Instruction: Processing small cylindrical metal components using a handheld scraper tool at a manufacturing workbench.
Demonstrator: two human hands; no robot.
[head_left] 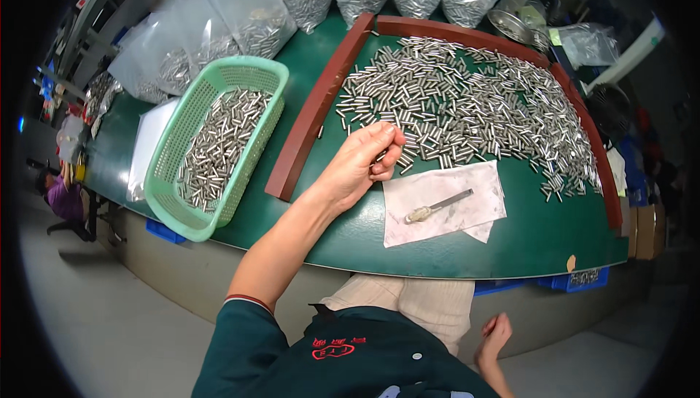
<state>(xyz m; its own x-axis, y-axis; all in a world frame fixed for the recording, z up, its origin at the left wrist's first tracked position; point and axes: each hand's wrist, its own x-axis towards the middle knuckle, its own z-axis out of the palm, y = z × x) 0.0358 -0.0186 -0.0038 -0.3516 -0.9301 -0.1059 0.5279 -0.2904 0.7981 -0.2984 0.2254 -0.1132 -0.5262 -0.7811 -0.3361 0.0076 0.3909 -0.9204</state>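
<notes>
Closed in a loose fist with thumb and fingertips together, my left hand (364, 159) is just above the near left edge of a spread of short metal pins (467, 102). A small dark bit shows between its curled fingers, too little to name. My right hand (494, 334) hangs below the table's front edge beside my right leg. Its fingers are curled in, and what they hold, if anything, is hidden. To the right of my left hand a smudged white cloth (477, 179) lies flat on the table, with a slim metal tool (448, 202) with a wrapped end on it.
Red-brown wooden bars (321, 110) border the pins on the left, back and right of the green table (339, 241). Left stands a light green plastic basket (164, 172) holding more pins. Clear bags of pins (306, 0) line the back. A metal bowl (510, 26) is at the back right.
</notes>
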